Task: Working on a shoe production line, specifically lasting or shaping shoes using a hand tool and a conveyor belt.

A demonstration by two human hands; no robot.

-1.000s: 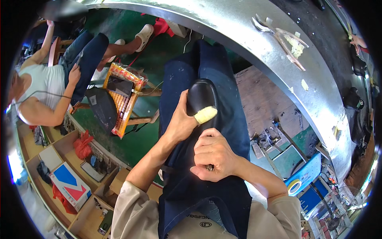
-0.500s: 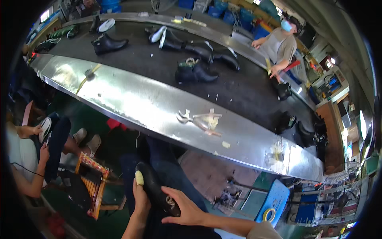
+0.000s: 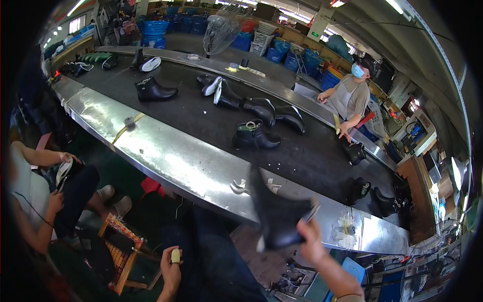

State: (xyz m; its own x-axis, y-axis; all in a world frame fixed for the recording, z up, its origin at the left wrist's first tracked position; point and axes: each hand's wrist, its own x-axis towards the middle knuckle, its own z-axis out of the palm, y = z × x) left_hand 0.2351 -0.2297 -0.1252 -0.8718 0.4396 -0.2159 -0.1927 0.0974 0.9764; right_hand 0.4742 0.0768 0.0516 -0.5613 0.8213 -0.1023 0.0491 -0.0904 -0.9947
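My right hand (image 3: 311, 240) grips a black ankle boot (image 3: 282, 216) by the edge of its opening. The boot is tilted, its toe up toward the metal ledge, and slightly blurred. Low over my lap, my left hand (image 3: 171, 267) is closed, with a pale yellow wrap (image 3: 175, 255) on its thumb. Whether its curled fingers hold anything is hidden. Beyond the held boot, another black ankle boot (image 3: 255, 136) stands upright on the dark belt (image 3: 201, 128).
A bare metal ledge (image 3: 166, 156) borders the belt. More black boots (image 3: 260, 110) lie along it, and a boot (image 3: 156, 90) stands farther left. Across the belt, a masked person (image 3: 352, 95) reaches toward a boot. A seated person (image 3: 35, 196) handles a shoe at left, near a woven chair (image 3: 121, 251).
The boot has risen from my lap to over the ledge's near edge, held by my right hand alone. My left hand has let go of it. The view has tilted up.
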